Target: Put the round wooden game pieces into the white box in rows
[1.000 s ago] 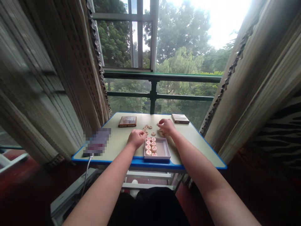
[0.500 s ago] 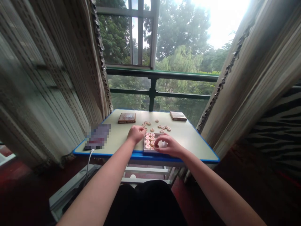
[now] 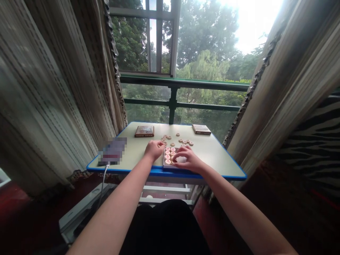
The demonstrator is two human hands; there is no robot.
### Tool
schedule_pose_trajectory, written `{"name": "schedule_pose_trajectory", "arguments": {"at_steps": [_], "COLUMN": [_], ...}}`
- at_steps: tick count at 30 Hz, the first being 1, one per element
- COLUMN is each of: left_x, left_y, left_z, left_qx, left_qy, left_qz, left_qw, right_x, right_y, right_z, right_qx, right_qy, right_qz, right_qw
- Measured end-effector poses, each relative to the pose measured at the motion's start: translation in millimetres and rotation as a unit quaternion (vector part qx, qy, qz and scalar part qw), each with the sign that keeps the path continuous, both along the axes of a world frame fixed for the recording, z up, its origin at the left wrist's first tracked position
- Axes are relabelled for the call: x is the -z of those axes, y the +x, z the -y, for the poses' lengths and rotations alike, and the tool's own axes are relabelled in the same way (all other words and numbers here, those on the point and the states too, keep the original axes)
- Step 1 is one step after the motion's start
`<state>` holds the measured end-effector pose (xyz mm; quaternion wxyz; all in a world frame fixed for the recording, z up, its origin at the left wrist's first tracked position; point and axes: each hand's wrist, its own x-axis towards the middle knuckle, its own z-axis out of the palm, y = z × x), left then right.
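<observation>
A shallow white box (image 3: pixel 167 167) sits at the table's near edge, with round wooden Chinese chess pieces (image 3: pixel 168 157) bearing red characters in rows in its left part. Over the box's right side is my right hand (image 3: pixel 189 159), thumb and forefinger curled together on a chess piece in the second row; the fingers partly cover it. Just left of the box, my left hand (image 3: pixel 154 150) rests low over the table with its fingers pinched on a chess piece, mostly hidden. More loose chess pieces (image 3: pixel 169 137) lie scattered beyond the box, some of them to the right (image 3: pixel 188 141).
Two flat boxes, a brown one (image 3: pixel 144 131) at the back left and another (image 3: pixel 201 129) at the back right, lie on the pale blue-edged table (image 3: pixel 217 159). A blurred-out device (image 3: pixel 113 151) with a white cable (image 3: pixel 104 179) is at the left. Beyond stands a green railing (image 3: pixel 207 84).
My right hand's thumb and forefinger have drawn down onto a piece in the box. My left hand stays nearly in place. The whole view has shifted slightly.
</observation>
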<state>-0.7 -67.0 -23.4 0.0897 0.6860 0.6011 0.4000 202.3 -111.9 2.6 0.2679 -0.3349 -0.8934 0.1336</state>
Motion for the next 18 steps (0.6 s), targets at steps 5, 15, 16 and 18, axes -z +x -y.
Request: {"name": "schedule_pose_trajectory", "arguments": {"at_steps": [5, 15, 16, 18], "left_x": [-1.9, -0.5, -0.6, -1.0], "left_y": [-0.2, 0.4, 0.6, 0.8], "left_z": [1.9, 1.6, 1.7, 2.2], "left_qx": [-0.025, -0.035, -0.035, -0.035], "left_qy": [0.023, 0.061, 0.059, 0.056], "left_qz": [0.011, 0.004, 0.002, -0.003], "left_qw": [0.999, 0.998, 0.998, 0.998], "right_x": [1.7, 2.9, 3.8, 4.8], "right_y": [1.3, 6.7, 7.9, 9.9], "right_z": [-2.1, -2.8, -3.2, -3.3], "right_qx": [0.007, -0.012, 0.003, 0.033], "right_qy": [-0.011, 0.014, 0.022, 0.033], "right_qz": [0.009, -0.07, -0.09, -0.117], "right_qw": [1.0, 0.997, 0.996, 0.992]}}
